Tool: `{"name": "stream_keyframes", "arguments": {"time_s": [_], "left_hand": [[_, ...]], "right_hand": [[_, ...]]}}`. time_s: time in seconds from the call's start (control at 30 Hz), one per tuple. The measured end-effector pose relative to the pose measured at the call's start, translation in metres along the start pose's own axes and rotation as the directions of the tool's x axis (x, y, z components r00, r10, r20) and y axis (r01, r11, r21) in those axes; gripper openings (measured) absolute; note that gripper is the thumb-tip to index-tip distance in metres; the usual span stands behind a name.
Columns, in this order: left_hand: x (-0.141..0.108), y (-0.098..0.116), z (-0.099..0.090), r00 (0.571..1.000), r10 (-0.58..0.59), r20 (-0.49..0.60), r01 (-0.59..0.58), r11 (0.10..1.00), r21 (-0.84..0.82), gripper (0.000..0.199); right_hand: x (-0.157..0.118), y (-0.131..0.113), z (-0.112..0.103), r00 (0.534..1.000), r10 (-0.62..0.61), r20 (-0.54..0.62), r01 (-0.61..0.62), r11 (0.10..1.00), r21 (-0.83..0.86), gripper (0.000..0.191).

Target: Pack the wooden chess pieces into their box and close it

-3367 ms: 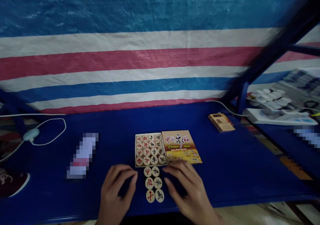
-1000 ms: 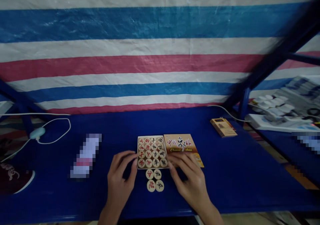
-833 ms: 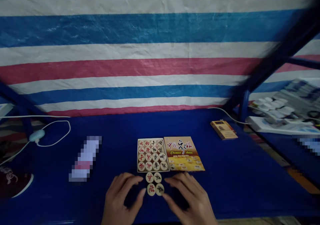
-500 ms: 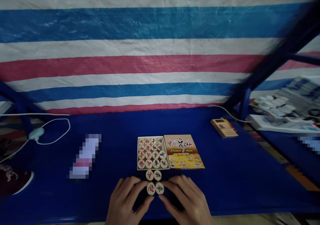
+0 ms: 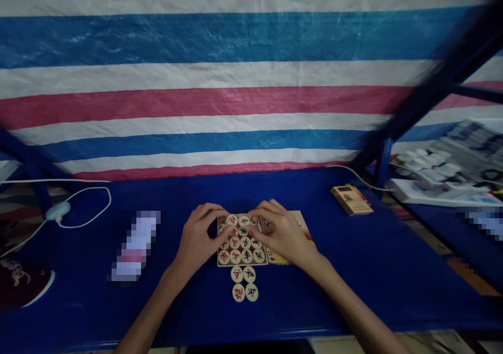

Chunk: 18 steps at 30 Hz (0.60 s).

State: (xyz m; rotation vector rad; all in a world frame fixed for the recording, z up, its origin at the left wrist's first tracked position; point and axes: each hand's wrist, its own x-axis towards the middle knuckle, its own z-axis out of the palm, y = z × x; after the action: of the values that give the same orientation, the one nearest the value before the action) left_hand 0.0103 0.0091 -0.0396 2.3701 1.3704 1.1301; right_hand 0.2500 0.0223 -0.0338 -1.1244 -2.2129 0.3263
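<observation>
A shallow box [image 5: 218, 264] filled with round Chinese chess pieces, red characters on its left side and black on its right, lies on the blue table. Over its far rows, my left hand [image 5: 199, 234] pinches a red-marked chess piece [image 5: 231, 220] between thumb and fingers. Beside it, my right hand [image 5: 278, 228] grips a black-marked chess piece [image 5: 244, 221]. The two pieces are nearly touching. In front of the box are two red pieces [image 5: 238, 292] and two black pieces [image 5: 251, 292]. My right hand partly covers the "Chinese chess" box lid [image 5: 301, 225].
A pixelated phone-like object [image 5: 135, 246] lies to the left, with a white cable and a small pale device [image 5: 58, 211] beyond it. A dark red shoe [image 5: 25, 280] is at far left. A yellow carton [image 5: 351, 200] sits back right. Striped sheeting [image 5: 220, 102] hangs behind.
Both hands have moved forward from the front pair of pieces to above the box, carrying one red and one black piece. Other pieces now show where those were.
</observation>
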Motion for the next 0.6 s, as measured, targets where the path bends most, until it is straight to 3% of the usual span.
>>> {"name": "stream_keyframes", "arguments": {"time_s": [0.07, 0.2, 0.6], "left_hand": [[0.003, -0.009, 0.004, 0.999, 0.034, -0.015, -0.033, 0.997, 0.073, 0.013], [-0.004, -0.015, 0.008, 0.996, 0.084, 0.015, -0.085, 0.989, 0.124, 0.017], [-0.01, -0.016, 0.01, 0.987, 0.09, 0.134, -0.098, 0.994, 0.056, 0.024]], "right_hand": [[0.006, 0.011, 0.001, 0.996, 0.047, 0.074, -0.047, 0.999, -0.001, 0.014], [0.0, 0.018, 0.005, 0.99, 0.08, 0.118, -0.08, 0.997, -0.001, 0.015], [-0.006, 0.006, 0.006, 0.985, 0.138, 0.106, -0.151, 0.98, 0.13, 0.016]]}}
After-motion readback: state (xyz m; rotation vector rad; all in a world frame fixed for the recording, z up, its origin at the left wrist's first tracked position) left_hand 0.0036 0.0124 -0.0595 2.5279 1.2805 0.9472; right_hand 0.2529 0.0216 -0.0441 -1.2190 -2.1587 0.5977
